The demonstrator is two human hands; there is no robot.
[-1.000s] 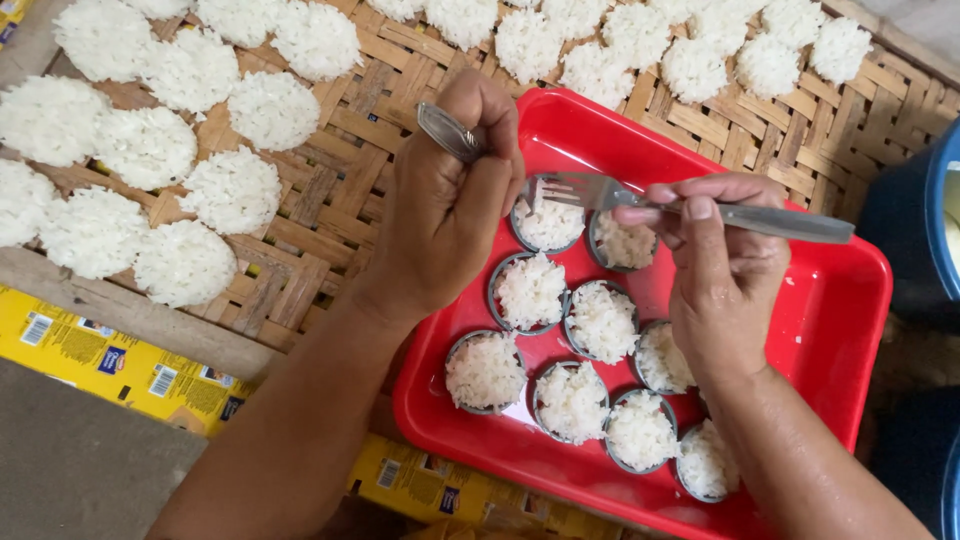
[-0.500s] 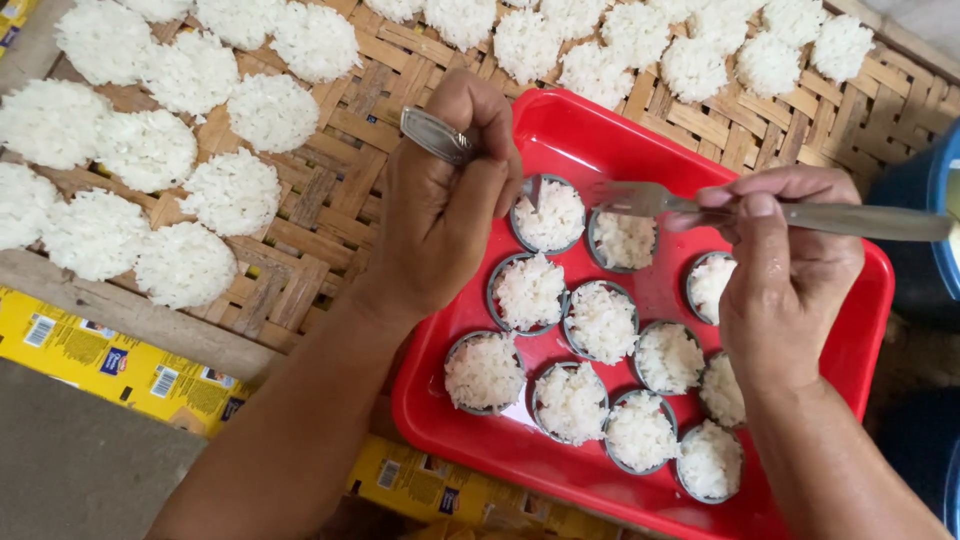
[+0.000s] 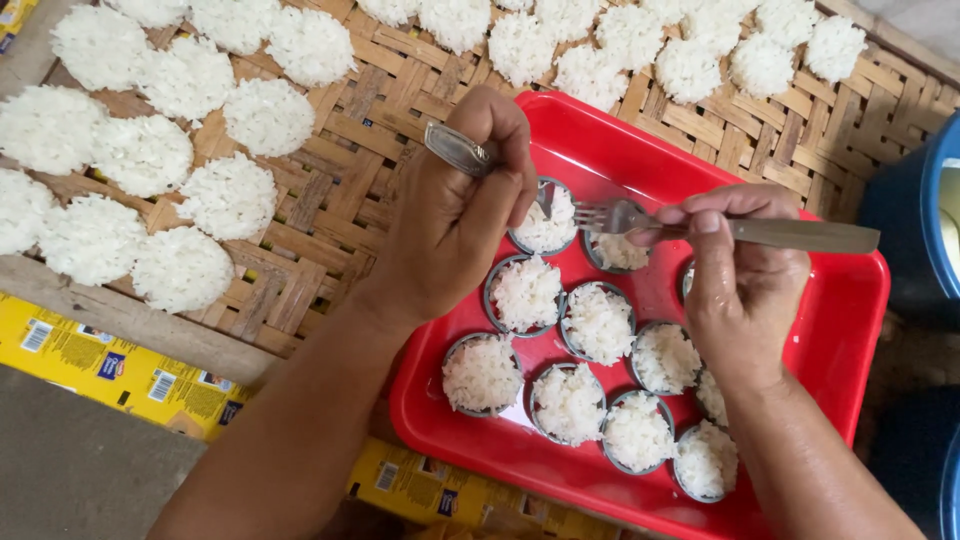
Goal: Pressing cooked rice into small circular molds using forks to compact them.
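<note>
Since half a second back your right hand (image 3: 745,285) has pulled the fork (image 3: 720,228) a bit left, so its tines now sit over the top-row ring mould of rice (image 3: 617,250). That hand's pinched tight round the fork handle. Your left hand (image 3: 455,215) is closed on a second utensil (image 3: 458,148), probably a spoon, tip down in the next mould (image 3: 545,225). All the filled rings sit in the red tray (image 3: 850,330), on the woven bamboo surface (image 3: 330,230) beside loose rice discs (image 3: 180,268).

Bright, even daylight; soft shadows, sharp focus, no glare.
</note>
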